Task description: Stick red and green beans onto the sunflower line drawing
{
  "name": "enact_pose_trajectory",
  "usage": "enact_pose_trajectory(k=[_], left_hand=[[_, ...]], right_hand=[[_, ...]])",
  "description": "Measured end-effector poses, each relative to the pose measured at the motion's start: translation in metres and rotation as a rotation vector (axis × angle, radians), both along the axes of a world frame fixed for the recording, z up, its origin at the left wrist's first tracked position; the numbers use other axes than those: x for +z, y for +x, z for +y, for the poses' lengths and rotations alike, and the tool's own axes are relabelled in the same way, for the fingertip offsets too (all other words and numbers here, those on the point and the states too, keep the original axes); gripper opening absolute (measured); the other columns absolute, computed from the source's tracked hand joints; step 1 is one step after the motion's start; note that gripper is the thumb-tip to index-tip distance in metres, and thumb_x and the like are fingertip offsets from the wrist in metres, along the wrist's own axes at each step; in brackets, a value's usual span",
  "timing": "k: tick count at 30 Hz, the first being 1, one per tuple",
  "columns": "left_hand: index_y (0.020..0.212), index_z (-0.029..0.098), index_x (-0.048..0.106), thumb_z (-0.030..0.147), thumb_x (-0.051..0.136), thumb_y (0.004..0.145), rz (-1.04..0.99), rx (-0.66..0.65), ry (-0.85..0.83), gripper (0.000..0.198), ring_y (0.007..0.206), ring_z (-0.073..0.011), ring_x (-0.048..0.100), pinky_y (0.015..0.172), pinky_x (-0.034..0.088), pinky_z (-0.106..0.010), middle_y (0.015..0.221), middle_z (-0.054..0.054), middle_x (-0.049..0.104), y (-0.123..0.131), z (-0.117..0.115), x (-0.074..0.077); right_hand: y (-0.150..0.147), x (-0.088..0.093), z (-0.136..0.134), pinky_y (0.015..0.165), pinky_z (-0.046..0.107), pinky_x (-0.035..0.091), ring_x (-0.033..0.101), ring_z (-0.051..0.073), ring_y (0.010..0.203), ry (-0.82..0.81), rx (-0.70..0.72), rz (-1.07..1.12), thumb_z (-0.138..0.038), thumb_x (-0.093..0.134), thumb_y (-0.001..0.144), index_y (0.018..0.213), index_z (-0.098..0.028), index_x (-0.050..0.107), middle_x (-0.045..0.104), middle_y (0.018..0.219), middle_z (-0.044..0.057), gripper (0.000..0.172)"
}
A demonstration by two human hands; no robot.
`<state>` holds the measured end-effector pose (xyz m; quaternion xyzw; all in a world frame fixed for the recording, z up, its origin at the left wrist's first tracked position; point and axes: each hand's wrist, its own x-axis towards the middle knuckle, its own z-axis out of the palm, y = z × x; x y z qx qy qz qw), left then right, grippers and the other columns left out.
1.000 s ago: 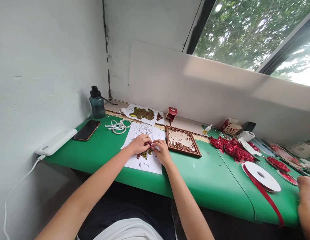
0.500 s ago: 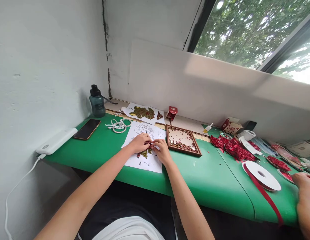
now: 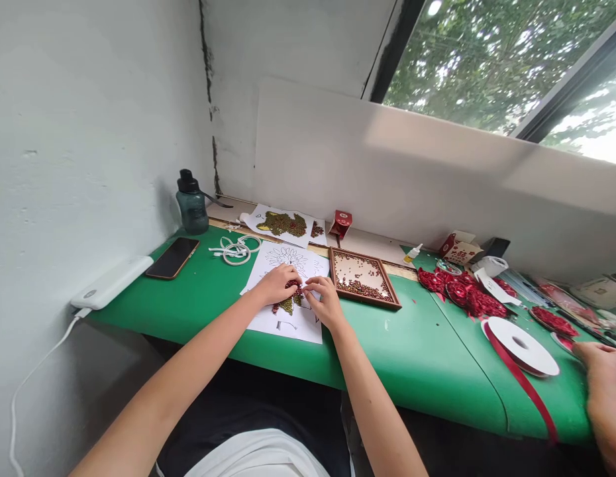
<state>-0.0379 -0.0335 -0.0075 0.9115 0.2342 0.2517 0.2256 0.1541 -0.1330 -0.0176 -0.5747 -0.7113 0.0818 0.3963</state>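
Clearance and obstacles on the green tabletop [image 3: 422,358].
Between the framed tray [image 3: 372,300] and the ribbon spool [image 3: 536,355], a wide lane is running back from the front edge; red ribbon [image 3: 526,386] is trailing to that edge, and a co-worker's hand [image 3: 605,374] is blocking the right end. Left of the paper [image 3: 303,328], a second gap is opening toward the phone [image 3: 172,258]. The left forearm [image 3: 203,358] and right forearm [image 3: 358,371] are spanning the front edge, barring low sideways passage.

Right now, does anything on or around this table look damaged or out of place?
Yes: a dark, jagged crack runs down the wall corner beyond the bottle, so it looks damaged. At right, red ribbon trails loose from its white spool to the table's front edge, which looks untidy.
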Motion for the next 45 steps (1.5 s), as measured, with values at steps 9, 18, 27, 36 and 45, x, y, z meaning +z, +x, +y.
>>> enact_pose_trajectory(k=[9, 18, 27, 36, 45], left_hand=[[0.104, 0.024, 0.074, 0.018, 0.060, 0.094, -0.005, 0.001, 0.008, 0.018, 0.109, -0.0248, 0.059, 0.100, 0.049, -0.041, 0.109, -0.005, 0.069, 0.001, 0.002, -0.003], [0.105, 0.024, 0.073, 0.020, 0.059, 0.095, -0.007, -0.001, -0.014, 0.018, 0.112, -0.0254, 0.059, 0.100, 0.049, -0.042, 0.110, -0.004, 0.069, 0.000, 0.002, -0.003], [0.116, 0.026, 0.071, 0.032, 0.064, 0.096, 0.020, 0.046, -0.003, 0.022, 0.119, -0.0286, 0.055, 0.106, 0.046, -0.047, 0.121, -0.006, 0.066, 0.003, -0.001, -0.001], [0.128, 0.027, 0.065, 0.047, 0.071, 0.090, 0.122, 0.135, -0.103, 0.043, 0.130, -0.0323, 0.050, 0.109, 0.044, -0.049, 0.135, -0.006, 0.060, 0.004, 0.000, -0.002], [0.132, 0.029, 0.062, 0.053, 0.067, 0.092, 0.150, 0.122, -0.063, 0.047, 0.131, -0.0324, 0.049, 0.109, 0.043, -0.050, 0.137, -0.006, 0.060, 0.003, 0.002, -0.005]], right_hand=[[0.000, 0.001, 0.001, 0.096, 0.049, 0.048, 0.058, 0.029, 0.106, -0.069, 0.021, -0.064, -0.022, 0.067, 0.093, 0.089, -0.029, 0.081, 0.074, 0.110, 0.006, 0.016], [-0.001, 0.002, -0.002, 0.093, 0.046, 0.046, 0.059, 0.027, 0.104, 0.007, 0.010, -0.096, -0.015, 0.066, 0.090, 0.087, -0.028, 0.080, 0.075, 0.110, 0.005, 0.019], [0.005, 0.006, 0.001, 0.088, 0.040, 0.050, 0.065, 0.024, 0.095, 0.288, -0.245, 0.151, -0.023, 0.058, 0.094, 0.088, -0.023, 0.075, 0.071, 0.094, 0.007, 0.019], [0.048, 0.011, 0.000, 0.082, 0.037, 0.053, 0.063, 0.022, 0.087, 0.428, -0.717, 0.392, -0.030, 0.051, 0.089, 0.115, -0.017, 0.070, 0.067, 0.110, 0.012, 0.035], [0.135, 0.036, 0.018, 0.070, 0.031, 0.049, 0.070, 0.023, 0.076, -0.441, -0.506, 0.035, -0.021, 0.067, 0.071, 0.083, -0.020, 0.081, 0.078, 0.081, 0.007, 0.018]])
